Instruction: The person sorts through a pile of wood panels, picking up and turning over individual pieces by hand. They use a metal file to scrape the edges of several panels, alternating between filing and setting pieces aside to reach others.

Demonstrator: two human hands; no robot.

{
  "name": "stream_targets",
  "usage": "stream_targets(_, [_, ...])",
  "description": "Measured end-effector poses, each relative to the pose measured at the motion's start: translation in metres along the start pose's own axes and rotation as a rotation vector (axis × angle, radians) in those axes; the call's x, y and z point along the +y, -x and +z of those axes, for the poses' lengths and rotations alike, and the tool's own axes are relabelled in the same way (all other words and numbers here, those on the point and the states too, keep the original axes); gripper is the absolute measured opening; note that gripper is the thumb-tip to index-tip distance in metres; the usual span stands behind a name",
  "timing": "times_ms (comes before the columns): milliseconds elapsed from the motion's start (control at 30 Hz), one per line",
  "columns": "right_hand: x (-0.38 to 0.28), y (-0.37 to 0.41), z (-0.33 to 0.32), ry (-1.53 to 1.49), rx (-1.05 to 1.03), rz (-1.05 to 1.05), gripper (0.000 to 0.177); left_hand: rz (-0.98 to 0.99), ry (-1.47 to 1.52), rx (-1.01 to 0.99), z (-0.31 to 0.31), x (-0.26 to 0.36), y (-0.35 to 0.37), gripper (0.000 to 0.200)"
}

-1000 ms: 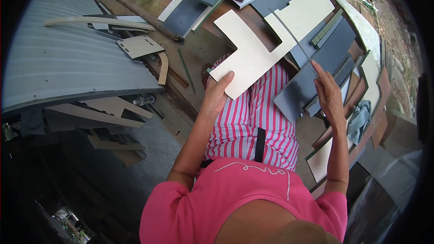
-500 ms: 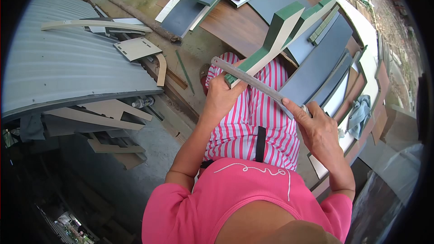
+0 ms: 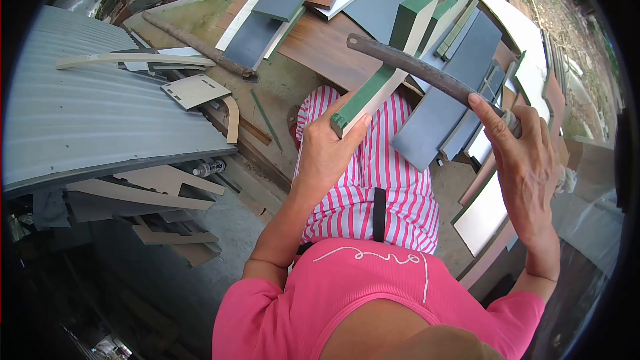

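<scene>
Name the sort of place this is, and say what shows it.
Probably an outdoor carpentry scrap yard: cut boards lie piled ahead, a corrugated metal sheet lies at left, and the left hand holds a green-edged board while the right hand holds a metal bar.

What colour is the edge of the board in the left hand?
Green, on the board; head view shows it best.

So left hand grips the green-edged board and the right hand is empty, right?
Not quite. The left hand grips the green-edged board, but the right hand is not empty: the head view shows it holding a long dark metal bar across the board.
</scene>
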State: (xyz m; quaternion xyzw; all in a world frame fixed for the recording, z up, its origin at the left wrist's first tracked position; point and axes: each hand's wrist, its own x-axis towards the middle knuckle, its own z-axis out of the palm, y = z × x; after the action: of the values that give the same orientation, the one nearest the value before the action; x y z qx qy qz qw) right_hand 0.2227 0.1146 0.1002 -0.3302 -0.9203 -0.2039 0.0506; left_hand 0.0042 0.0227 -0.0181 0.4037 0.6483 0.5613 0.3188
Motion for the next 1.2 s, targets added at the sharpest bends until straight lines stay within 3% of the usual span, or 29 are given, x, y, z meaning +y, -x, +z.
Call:
stream_targets(67, [0.011,-0.008,-0.01,0.117,0.067,-0.027,0.073,0.017,0.012,0.002,0.003,0.0,0.0,0.034])
stream_targets(133, [0.027,-0.011,-0.019,0.149,0.074,0.071,0.06,0.03,0.023,0.006,0.003,0.002,0.0,0.035])
stream_targets(200, [0.043,-0.016,-0.023,0.052,0.128,0.189,0.058,-0.002,0.005,-0.003,0.002,0.003,0.001,0.035])
stream_targets(233, [0.052,-0.015,-0.017,0.006,0.048,0.247,0.054,0.003,0.005,-0.01,0.001,0.003,0.002,0.035])
stream_targets(367, [0.038,-0.014,-0.008,-0.277,-0.132,0.168,0.047,0.028,-0.022,-0.002,0.003,-0.003,0.002,0.034])
stream_targets(400, [0.039,-0.014,0.001,-0.281,-0.132,0.175,0.047,0.02,-0.021,0.006,0.003,-0.004,0.002,0.034])
stream_targets(467, [0.054,-0.021,0.022,-0.232,0.056,0.137,0.046,0.016,-0.028,-0.01,0.001,-0.003,0.001,0.034])
stream_targets(533, [0.067,-0.023,0.034,-0.224,0.025,0.198,0.038,0.021,-0.035,-0.028,0.001,-0.004,0.0,0.034])
stream_targets(600, [0.068,-0.021,0.044,-1.111,-0.223,0.505,0.037,0.007,-0.034,0.013,0.001,-0.009,0.001,0.035])
stream_targets(633, [0.059,-0.026,0.032,-1.211,-0.361,0.524,0.041,0.006,-0.036,0.005,0.001,-0.009,0.001,0.035])
stream_targets(700, [0.05,-0.021,0.049,-1.333,-0.42,0.483,0.041,-0.084,0.02,0.034,0.001,-0.01,0.001,0.034])
stream_targets(867, [0.029,-0.012,0.067,-1.495,-0.603,0.481,0.041,-0.089,0.03,0.027,0.001,-0.011,0.002,0.033])
stream_targets(933, [0.023,0.005,0.103,-1.443,-0.61,0.476,0.04,-0.091,-0.003,0.013,-0.001,-0.011,0.001,0.034])
stream_targets(1000, [0.01,0.021,0.128,-1.031,-0.486,0.266,0.041,-0.108,0.041,0.019,-0.001,-0.012,0.0,0.035])
stream_targets(1067, [0.003,0.027,0.133,-1.013,-0.386,0.26,0.041,-0.102,0.016,0.014,-0.001,-0.014,0.001,0.035])
stream_targets(1133, [0.002,0.019,0.119,-0.437,-0.406,0.239,0.044,-0.094,-0.015,0.011,-0.001,-0.013,0.001,0.035])
stream_targets(1167, [0.009,0.019,0.126,-0.321,-0.367,0.237,0.056,-0.102,-0.02,0.013,0.0,-0.01,0.002,0.035])
stream_targets(1200, [0.019,0.02,0.137,-0.321,-0.364,0.241,0.056,-0.108,-0.024,0.015,0.001,-0.008,0.002,0.035])
